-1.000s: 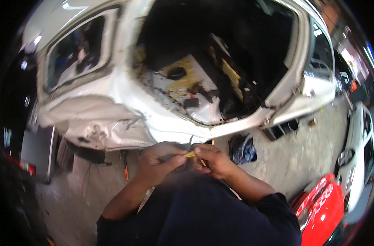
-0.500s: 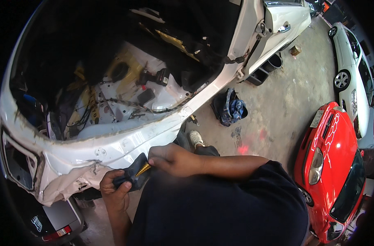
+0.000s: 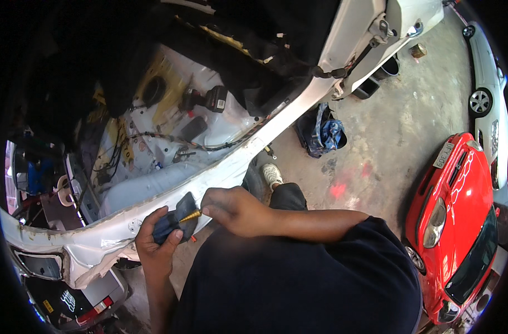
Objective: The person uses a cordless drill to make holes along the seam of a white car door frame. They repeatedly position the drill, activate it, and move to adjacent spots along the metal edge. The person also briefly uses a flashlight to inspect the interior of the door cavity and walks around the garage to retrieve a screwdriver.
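Note:
My left hand (image 3: 156, 242) grips a dark pouch-like tool holder (image 3: 176, 218) in front of my chest. My right hand (image 3: 234, 210) pinches a small gold-coloured bit (image 3: 190, 215) that pokes out of that holder. Both hands hover just over the bent white sill (image 3: 153, 214) of a stripped white car body. Inside the open shell a black cordless drill (image 3: 206, 100) lies on the bare floor pan among loose wires (image 3: 170, 142). My dark shirt fills the lower middle of the view.
A dark blue bag (image 3: 320, 133) lies on the concrete floor beside the car. A red car (image 3: 460, 222) stands at the right and a white car (image 3: 487, 100) behind it. My white shoe (image 3: 273, 173) shows below the sill. A torn rear panel (image 3: 48, 261) hangs at lower left.
The view has swung over the car's open floor. My hands stay together on the dark holder, and my right hand has closed on the gold bit.

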The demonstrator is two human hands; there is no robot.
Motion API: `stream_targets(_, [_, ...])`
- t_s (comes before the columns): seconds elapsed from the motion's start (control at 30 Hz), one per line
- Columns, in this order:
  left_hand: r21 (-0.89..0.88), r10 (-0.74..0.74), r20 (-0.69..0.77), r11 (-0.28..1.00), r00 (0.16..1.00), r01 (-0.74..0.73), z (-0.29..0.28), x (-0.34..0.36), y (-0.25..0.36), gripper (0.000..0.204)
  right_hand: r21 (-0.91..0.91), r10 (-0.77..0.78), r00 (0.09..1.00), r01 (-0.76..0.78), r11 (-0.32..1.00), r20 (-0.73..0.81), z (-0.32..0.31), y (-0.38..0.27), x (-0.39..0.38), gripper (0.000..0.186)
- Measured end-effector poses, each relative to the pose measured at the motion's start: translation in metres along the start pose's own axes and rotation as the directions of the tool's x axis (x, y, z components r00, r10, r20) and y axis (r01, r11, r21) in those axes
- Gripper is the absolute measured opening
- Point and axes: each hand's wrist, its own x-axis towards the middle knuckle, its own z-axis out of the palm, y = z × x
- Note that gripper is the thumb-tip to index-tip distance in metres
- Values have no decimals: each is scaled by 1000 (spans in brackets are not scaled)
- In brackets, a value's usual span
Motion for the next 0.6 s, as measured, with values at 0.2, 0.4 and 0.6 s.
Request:
stream_targets(0.2, [-241,-129,-30,963,991,118,6,14,-9,54,-116,12,990,4,993,139,-12,5,9,12])
stream_targets(0.4, [-169,-57,81,983,995,70,15,16,-13,50,25,267,958,-271,962,102,-6,21,21,24])
stream_targets(0.6, [-305,-252,83,915,964,265,22,20,-15,55,117,218,969,-231,966,117,-2,28,26,17])
